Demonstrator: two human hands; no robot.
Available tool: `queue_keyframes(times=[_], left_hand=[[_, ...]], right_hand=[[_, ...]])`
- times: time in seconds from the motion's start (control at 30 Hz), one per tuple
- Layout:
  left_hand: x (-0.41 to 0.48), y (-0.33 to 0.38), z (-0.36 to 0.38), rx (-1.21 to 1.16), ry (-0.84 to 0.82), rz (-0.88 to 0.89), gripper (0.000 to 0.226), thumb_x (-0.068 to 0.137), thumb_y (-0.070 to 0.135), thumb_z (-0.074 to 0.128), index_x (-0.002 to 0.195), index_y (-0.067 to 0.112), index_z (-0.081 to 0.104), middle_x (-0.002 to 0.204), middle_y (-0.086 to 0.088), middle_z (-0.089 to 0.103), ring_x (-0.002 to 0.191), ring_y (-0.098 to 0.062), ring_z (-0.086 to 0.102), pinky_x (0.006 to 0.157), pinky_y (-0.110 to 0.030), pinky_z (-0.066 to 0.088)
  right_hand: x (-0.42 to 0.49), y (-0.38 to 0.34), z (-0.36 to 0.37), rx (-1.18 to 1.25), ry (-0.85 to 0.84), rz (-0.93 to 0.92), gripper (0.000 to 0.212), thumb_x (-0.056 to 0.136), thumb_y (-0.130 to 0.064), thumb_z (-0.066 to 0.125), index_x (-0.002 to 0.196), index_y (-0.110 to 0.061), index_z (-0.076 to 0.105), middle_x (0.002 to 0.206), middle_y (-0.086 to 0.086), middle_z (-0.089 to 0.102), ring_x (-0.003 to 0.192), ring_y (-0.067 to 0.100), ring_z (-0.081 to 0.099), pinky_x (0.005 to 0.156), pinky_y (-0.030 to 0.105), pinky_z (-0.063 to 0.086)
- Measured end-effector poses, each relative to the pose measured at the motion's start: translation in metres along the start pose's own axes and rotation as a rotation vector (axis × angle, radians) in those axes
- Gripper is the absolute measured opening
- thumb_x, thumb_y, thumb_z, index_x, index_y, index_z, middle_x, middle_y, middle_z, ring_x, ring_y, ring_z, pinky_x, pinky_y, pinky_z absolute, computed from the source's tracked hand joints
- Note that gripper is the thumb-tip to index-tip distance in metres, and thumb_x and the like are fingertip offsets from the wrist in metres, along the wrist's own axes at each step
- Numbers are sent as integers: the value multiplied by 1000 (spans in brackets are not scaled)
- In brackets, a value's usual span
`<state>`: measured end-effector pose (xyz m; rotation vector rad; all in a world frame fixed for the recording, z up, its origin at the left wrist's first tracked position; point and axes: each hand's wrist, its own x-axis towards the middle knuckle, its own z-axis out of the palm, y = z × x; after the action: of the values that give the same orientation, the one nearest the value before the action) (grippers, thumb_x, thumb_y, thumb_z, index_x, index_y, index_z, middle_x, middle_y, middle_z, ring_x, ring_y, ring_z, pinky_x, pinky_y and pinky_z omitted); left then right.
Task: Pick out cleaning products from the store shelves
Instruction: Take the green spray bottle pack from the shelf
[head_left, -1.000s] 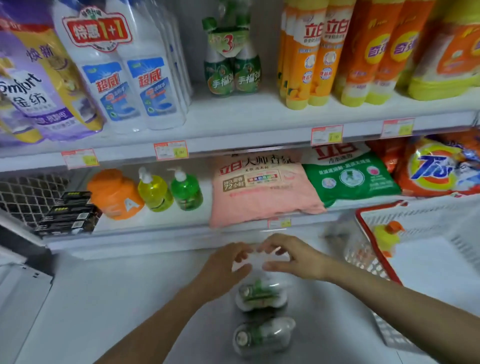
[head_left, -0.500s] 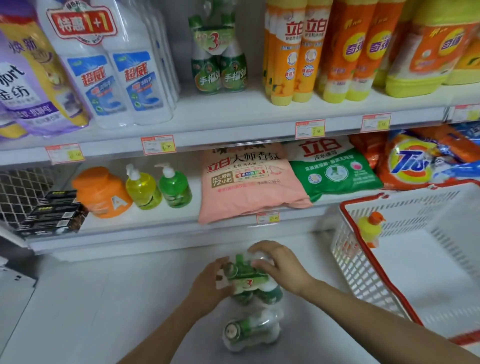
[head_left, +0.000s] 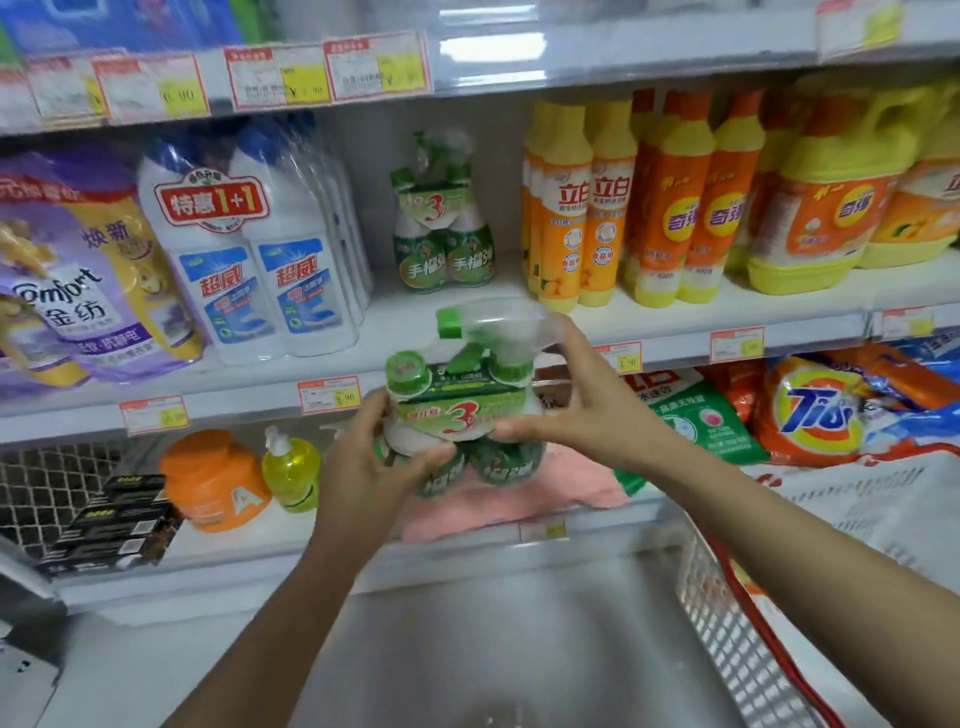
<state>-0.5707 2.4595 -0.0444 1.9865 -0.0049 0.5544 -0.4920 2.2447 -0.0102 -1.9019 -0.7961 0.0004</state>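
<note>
2 hands are gripping the green spray-cleaner pack (head_left: 462, 415), the left hand (head_left: 384, 462) curling round its bottles and the right hand (head_left: 566, 415) pinching its side, raising it off the floor (head_left: 467, 654) to shelf height, probably heading for the basket (head_left: 727, 618)

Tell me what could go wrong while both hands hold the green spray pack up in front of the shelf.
The spray pack is gripped at its sides by the left hand and right hand; its slick wrap may slip.
Its nozzle juts up near the shelf edge and might snag.
The basket sits off right, so a swing could clip its rim.
</note>
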Motion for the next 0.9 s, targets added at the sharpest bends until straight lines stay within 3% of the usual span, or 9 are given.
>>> queue_keyframes(times=[0.03,0.1,0.2,0.27,0.37,0.43,0.53,0.73,0.9], left_hand=[[13,10,-5,-3,42,32,47,64,33,79,105,43,58,101,29,67,91,7,64,76,-13,50],[40,22,-12,-24,106,81,50,66,32,79,110,44,57,106,22,67,100,0,64,85,-28,55],[84,28,-15,59,176,174,62,72,26,83,127,26,53,122,6,62,116,-15,56,97,-47,49],[112,24,-12,88,159,201,65,74,21,83,131,18,51,126,-2,58,118,-20,54,98,-49,47],[144,8,-3,116,124,175,65,75,20,82,132,14,51,126,-6,56,117,-21,53,100,-44,46],[162,-3,3,127,109,154,61,76,20,81,129,17,51,123,-6,54,115,-22,53,100,-40,46],[191,-19,11,148,56,111,57,76,18,80,125,16,51,123,-8,58,116,-25,55,99,-47,46],[229,-47,35,177,178,-37,57,84,34,72,131,12,48,127,-10,62,114,-28,58,94,-37,47],[261,-60,47,302,213,-57,61,88,37,67,137,10,43,128,-19,57,114,-36,55,94,-44,47]], right_hand=[[12,-1,-3,-116,2,-45,81,73,-28,87,140,-21,42,138,-5,46,122,7,48,99,30,45],[37,-3,-6,-232,107,-185,65,74,-25,85,128,-10,52,126,3,52,111,7,48,91,29,46],[72,-1,-7,-238,329,-391,41,73,-23,80,104,-20,53,102,-16,47,94,-14,45,81,7,38],[93,6,-5,-247,397,-399,41,75,-22,79,96,-29,44,96,-23,38,92,-21,41,77,3,35],[122,26,-5,-259,383,-313,42,78,-20,80,92,-21,41,92,-20,39,87,-15,41,72,8,33],[141,43,-8,-269,349,-256,36,78,-19,81,100,-14,52,99,-8,49,88,-8,44,75,13,38],[164,58,-12,-295,289,-190,56,79,-20,80,126,-1,56,116,12,57,103,18,52,88,31,46],[211,78,-7,-242,317,-56,69,85,-21,76,144,-6,45,142,13,54,131,26,49,110,39,39],[240,92,-4,-205,340,-35,64,88,-15,71,145,-7,43,142,11,55,132,27,50,110,33,38]])
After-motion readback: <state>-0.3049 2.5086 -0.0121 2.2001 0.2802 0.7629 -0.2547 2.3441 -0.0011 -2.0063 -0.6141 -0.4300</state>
